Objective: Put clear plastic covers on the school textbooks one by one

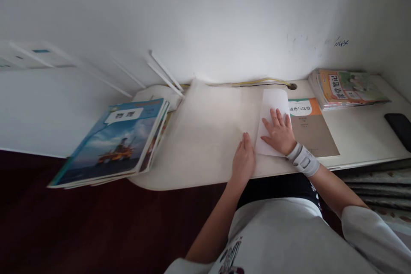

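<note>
My right hand (278, 132) lies flat with spread fingers on a white sheet (274, 98) that covers the left part of a textbook (310, 130) with a grey, white and orange cover. Beside the sheet's left edge is my left hand (244, 158), its fingers together and pointing away from me. Whether its fingers hold anything is hidden. A thin, clear film (208, 115), blurred, spreads over the desk to the left of my hands.
Blue-covered books (118, 145) are stacked at the desk's left end. More books (353, 87) lie at the back right, with a black phone (400, 128) at the right edge. A yellow cable (260, 80) runs along the wall to a desk hole.
</note>
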Demonstrator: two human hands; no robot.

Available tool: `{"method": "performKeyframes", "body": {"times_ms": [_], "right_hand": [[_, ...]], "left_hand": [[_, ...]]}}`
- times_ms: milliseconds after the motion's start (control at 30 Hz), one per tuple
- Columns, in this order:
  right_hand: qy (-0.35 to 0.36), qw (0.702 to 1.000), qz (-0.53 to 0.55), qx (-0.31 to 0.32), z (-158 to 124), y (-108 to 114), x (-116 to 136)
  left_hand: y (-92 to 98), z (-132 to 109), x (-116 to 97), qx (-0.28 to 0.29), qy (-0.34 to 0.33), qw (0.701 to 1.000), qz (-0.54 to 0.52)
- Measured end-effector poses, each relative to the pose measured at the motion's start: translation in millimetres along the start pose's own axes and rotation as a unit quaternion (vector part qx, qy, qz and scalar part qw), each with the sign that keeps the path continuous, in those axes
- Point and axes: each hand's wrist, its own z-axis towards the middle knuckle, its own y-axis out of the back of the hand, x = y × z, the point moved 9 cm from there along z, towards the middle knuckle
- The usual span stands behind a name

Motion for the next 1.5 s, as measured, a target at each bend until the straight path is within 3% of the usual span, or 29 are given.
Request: {"method": "performKeyframes", "body": {"times_ms": [233, 367, 433, 533, 633, 733, 800, 867, 1067, 1200, 1300, 1367, 1433, 1500], "right_hand": [[0.028, 0.999, 0.003, 0.032, -1, -11, 30], [0.008, 1.000, 0.024, 0.010, -6, 7, 11], [-0.026, 0.998, 0.042, -0.033, -12, 25, -28], [-0.126, 0.985, 0.035, -0.112, -45, 55, -124], [-0.265, 0.949, -0.033, -0.170, -113, 85, -234], [-0.384, 0.896, -0.117, -0.189, -191, 110, -316], [-0.435, 0.869, -0.145, -0.187, -232, 120, -349], [-0.449, 0.862, -0.148, -0.182, -256, 124, -368], [-0.441, 0.877, -0.113, -0.155, -258, 117, -396], [-0.456, 0.864, -0.116, -0.178, -248, 121, -398], [-0.430, 0.870, -0.117, -0.213, -226, 121, -362], [-0.351, 0.909, -0.074, -0.213, -192, 109, -312], [-0.216, 0.957, -0.003, -0.195, -148, 91, -239], [-0.087, 0.983, 0.038, -0.157, -110, 74, -159]], "left_hand": [[7.1, -1, -13, 0.000, -0.016, 0.999, 0.049], [5.9, -2, -17, 0.027, -0.039, 0.995, 0.084], [6.2, -2, -16, 0.027, -0.046, 0.995, 0.090], [5.8, 0, -13, 0.016, -0.053, 0.994, 0.091], [4.7, 0, -10, 0.003, -0.062, 0.995, 0.079], [4.6, 0, -7, -0.006, -0.063, 0.996, 0.064], [5.5, 0, -7, -0.010, -0.061, 0.997, 0.056], [6.4, 0, -7, -0.010, -0.061, 0.997, 0.053], [5.0, 1, -9, 0.007, -0.060, 0.996, 0.059], [4.1, 1, -7, 0.006, -0.052, 0.996, 0.065], [2.7, 1, -7, 0.013, -0.057, 0.995, 0.077], [2.1, 2, -8, 0.019, -0.065, 0.994, 0.090], [1.2, 2, -11, 0.034, -0.072, 0.992, 0.101], [-0.7, 2, -16, 0.062, -0.082, 0.989, 0.109]]}}
